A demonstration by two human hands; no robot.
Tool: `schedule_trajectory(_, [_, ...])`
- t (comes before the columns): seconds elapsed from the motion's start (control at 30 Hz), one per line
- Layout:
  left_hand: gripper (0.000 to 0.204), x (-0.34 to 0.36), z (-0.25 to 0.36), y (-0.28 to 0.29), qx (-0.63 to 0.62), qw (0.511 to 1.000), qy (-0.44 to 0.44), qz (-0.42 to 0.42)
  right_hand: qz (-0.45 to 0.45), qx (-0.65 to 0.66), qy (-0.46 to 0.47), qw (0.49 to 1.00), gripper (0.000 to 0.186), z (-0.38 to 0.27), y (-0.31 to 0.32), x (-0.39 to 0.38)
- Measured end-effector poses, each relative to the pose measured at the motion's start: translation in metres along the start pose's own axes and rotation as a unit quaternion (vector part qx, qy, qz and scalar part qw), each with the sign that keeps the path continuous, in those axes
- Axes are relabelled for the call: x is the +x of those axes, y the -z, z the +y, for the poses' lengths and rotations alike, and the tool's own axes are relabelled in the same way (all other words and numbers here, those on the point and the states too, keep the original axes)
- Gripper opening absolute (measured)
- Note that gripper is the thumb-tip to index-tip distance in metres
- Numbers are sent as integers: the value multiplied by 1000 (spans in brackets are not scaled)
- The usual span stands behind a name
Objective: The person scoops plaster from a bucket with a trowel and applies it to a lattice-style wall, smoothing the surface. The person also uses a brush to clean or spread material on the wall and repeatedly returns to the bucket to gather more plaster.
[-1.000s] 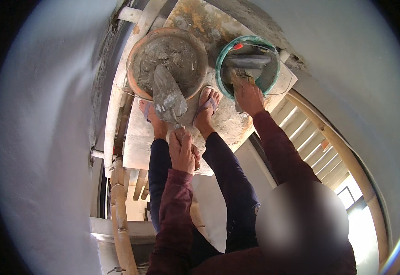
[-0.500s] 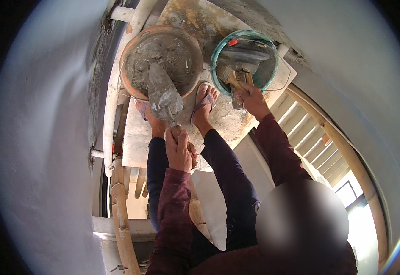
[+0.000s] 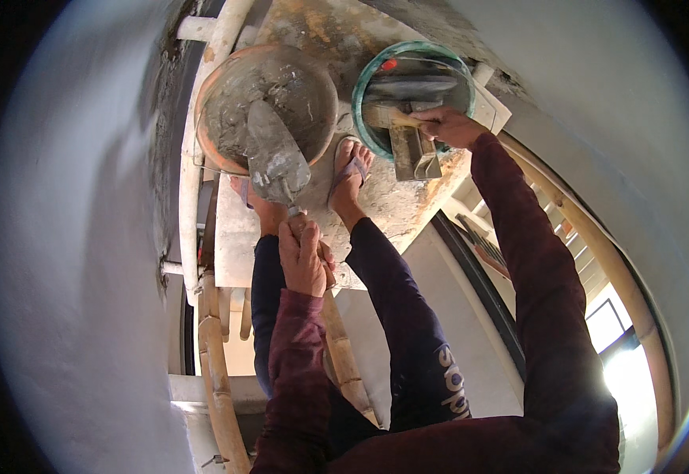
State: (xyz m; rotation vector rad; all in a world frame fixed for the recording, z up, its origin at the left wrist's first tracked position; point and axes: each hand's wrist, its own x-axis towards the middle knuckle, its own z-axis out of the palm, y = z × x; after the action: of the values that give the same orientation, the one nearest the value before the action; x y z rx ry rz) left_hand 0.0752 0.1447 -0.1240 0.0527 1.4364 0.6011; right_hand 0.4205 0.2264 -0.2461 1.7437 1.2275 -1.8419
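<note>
My left hand (image 3: 303, 257) is closed on the wooden handle of a mortar-coated trowel (image 3: 273, 146), its blade over an orange round bucket (image 3: 206, 107) of wet grey mortar. My right hand (image 3: 451, 126) grips a wooden-handled brush (image 3: 392, 116) inside a green bucket (image 3: 359, 95). Beneath the brush, a metal tool (image 3: 416, 154) leans out over that bucket's near rim. A grey cylindrical tool (image 3: 419, 83) and a small red piece (image 3: 389, 65) also show in the bucket.
My sandalled feet (image 3: 348, 174) stand on a stained board (image 3: 238, 272) with both buckets. White-splashed poles (image 3: 190, 221) and bamboo (image 3: 216, 371) run along the left beside a grey wall (image 3: 84, 237). To the right are curved bamboo (image 3: 633, 292), pale slats and a bright opening below.
My right hand has moved up and rightward with the brush, now held more level across the green bucket. My left hand and trowel have shifted slightly left. The buckets appear slightly further left.
</note>
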Motion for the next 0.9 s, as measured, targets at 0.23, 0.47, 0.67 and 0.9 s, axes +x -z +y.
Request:
schedule_trajectory(0.23, [36, 1, -6, 2, -14, 999, 23, 21, 105, 117, -6, 988, 28, -7, -37, -17])
schedule_trajectory(0.47, [36, 1, -12, 5, -26, 998, 51, 22, 160, 402, 22, 901, 28, 14, -96, -62])
schedule_trajectory(0.67, [33, 1, -6, -4, -8, 998, 58, 35, 419, 45, -5, 907, 25, -8, -124, -57])
schedule_trajectory(0.9, [26, 4, -10, 3, -14, 996, 68, 61, 440, 35, 1, 898, 24, -33, -131, -62])
